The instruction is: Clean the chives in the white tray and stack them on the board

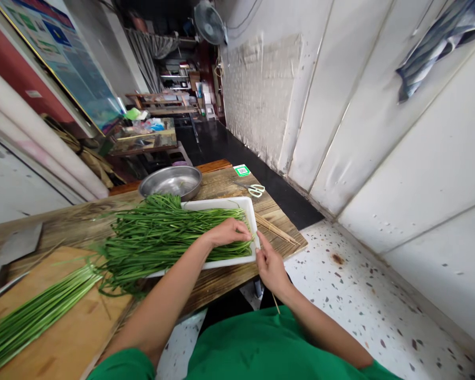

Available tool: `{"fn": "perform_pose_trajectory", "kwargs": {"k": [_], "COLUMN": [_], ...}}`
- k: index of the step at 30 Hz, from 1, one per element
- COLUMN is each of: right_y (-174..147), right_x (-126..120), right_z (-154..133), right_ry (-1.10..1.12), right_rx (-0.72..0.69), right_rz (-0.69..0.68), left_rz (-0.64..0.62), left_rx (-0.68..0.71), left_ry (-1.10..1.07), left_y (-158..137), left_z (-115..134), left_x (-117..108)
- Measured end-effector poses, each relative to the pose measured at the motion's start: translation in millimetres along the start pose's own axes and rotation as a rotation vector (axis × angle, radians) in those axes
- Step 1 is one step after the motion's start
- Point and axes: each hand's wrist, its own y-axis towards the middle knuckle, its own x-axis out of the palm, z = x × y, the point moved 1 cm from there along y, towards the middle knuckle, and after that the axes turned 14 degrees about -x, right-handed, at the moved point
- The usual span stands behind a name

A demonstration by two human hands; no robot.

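Observation:
Long green garlic chives (154, 237) lie heaped in a white plastic tray (243, 203), their leafy ends hanging over its left side. My left hand (230, 232) is over the tray's right end, fingers pinched on a pale chive stalk end. Just outside the tray's right rim, my right hand (272, 268) is closed around a thin bamboo skewer (276, 303), whose lower end sticks out below the palm. The fingertips of both hands are close together, and the skewer's upper end is hard to make out between them.
More bamboo skewers (277, 230) and scissors (255, 190) lie right of the tray. Behind it stands a steel bowl (170, 182). At left, a wooden cutting board (87, 327) bears another chive bundle (43, 314), with a cleaver (18, 245) beyond. A green QR card (241, 170) lies near the far edge.

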Motion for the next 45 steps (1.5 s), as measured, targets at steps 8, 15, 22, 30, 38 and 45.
{"fn": "perform_pose_trajectory", "kwargs": {"k": [8,15,22,30,38,45], "right_y": [-13,-20,-24,-30,-29,-30], "right_x": [3,2,1,0,-2,-1], "right_z": [4,1,5,5,3,5], "right_ry": [0.062,0.092,0.030,-0.019,-0.046,-0.027], "right_rx": [0.009,-0.012,-0.014,-0.022,0.011,0.019], "right_rz": [0.040,0.044,0.036,0.009,-0.021,-0.022], "left_rz": [0.131,-0.059,-0.167,0.211,0.264,0.238], "left_rx": [-0.094,-0.116,-0.068,-0.138,-0.200,-0.199], "left_ry": [0.361,0.518,0.514,-0.028,-0.177,-0.221], "left_y": [-5,4,9,17,13,11], "left_z": [0,3,5,-17,-23,-22], "left_x": [-7,-2,-6,-9,-9,-12]}}
